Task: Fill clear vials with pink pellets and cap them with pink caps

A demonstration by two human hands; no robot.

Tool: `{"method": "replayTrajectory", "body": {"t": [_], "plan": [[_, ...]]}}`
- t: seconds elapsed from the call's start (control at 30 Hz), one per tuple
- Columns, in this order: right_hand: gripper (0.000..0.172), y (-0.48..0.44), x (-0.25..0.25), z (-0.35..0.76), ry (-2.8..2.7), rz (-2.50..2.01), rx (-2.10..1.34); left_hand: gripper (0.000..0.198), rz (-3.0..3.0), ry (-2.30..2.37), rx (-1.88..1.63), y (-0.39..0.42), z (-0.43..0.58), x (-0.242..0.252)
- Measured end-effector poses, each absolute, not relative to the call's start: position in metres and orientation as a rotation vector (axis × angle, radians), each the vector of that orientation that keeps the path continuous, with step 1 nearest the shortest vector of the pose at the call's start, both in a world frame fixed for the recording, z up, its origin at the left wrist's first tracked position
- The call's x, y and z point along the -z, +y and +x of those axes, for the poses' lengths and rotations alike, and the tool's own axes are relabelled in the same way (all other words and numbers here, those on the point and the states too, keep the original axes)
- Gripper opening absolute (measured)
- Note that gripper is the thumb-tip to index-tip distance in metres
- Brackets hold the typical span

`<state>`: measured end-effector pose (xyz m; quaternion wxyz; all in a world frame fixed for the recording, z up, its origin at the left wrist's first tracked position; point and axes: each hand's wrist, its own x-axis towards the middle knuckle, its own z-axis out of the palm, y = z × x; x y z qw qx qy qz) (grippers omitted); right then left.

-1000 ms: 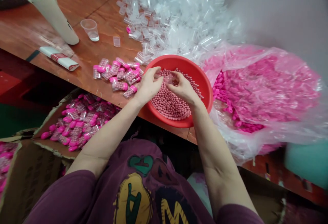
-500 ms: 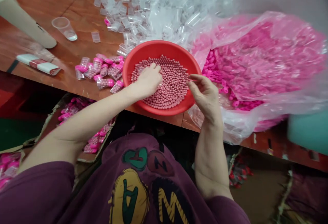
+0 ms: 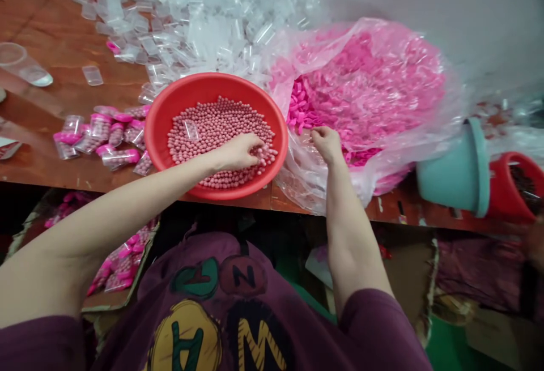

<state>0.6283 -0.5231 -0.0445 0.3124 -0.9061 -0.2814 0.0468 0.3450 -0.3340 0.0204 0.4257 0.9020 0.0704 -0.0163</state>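
Left fingers [image 3: 254, 144] touch pink beads [image 3: 212, 127], right fingers [image 3: 318, 132] at pink caps [image 3: 304, 111].

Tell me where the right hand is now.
Head view: the right hand sits just right of the red bowl, at the mouth of the bag of pink caps.

We see mostly plastic here, on a wooden top.
Round red plastic bowl [image 3: 170, 105]: smooth, slight sheen. Small round pink beads [image 3: 221, 127] in it: matt, chalky look. Thin clear plastic film bag [image 3: 306, 184]: crinkled, glossy, over bright pink plastic caps [image 3: 301, 107]. Heap of small clear plastic vials [image 3: 191, 14]: glossy, see-through. Reddish-brown wooden tabletop [image 3: 51, 54]: lacquered and reflective, scuffed at the front edge. Teal plastic pot [image 3: 454, 175]: smooth, dull sheen. Purple cloth shirt [image 3: 255, 325]: matt, printed front. Brown cardboard box [image 3: 113, 302]: rough, matt.
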Motion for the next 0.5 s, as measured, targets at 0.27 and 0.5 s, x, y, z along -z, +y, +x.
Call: {"method": "replayTrajectory", "body": {"t": [0.27,0.5], "plan": [[0.037,-0.451,0.070,0.632,-0.637,-2.477,-0.036,0.027,1.238,0.304,-0.218,-0.322,0.285,-0.028],[0.030,-0.454,0.074,0.631,-0.657,-2.468,-0.033,0.022,0.871,0.359,-0.352,-0.322,0.258,-0.022]]}}
